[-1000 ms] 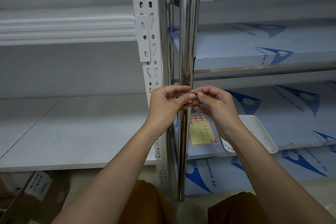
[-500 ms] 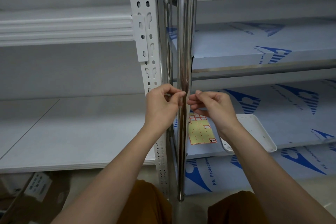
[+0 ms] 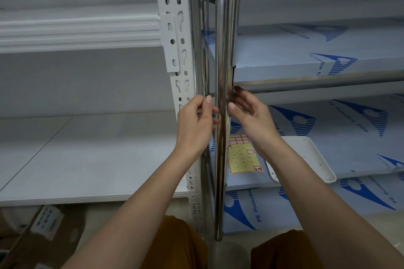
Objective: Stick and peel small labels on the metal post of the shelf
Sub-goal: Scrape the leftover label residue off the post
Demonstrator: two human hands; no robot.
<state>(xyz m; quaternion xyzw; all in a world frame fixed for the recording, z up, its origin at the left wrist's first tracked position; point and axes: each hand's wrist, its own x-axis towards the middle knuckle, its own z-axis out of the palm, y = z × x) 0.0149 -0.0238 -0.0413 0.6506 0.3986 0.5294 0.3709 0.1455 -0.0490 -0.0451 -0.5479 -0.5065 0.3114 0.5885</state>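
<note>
Chrome metal post point(image 3: 225, 50) rises upright between two hands. Left hand point(image 3: 194, 122), fingers curled, touches its left side; whether it pinches a label cannot be told. Right hand point(image 3: 249, 113) hangs loosely spread at its right side. Label sheet point(image 3: 243, 157) lies on the shelf point(image 3: 349, 142) behind, beside a white tray point(image 3: 310, 157).

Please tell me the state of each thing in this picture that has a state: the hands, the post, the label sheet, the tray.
Left hand: fingers curled, at the metal post.
Right hand: fingers relaxed, beside the post.
Metal post: upright; no label can be made out on it.
Label sheet: flat on the shelf, mostly peeled, few labels left.
White tray: flat on the shelf, beside the sheet.
</note>
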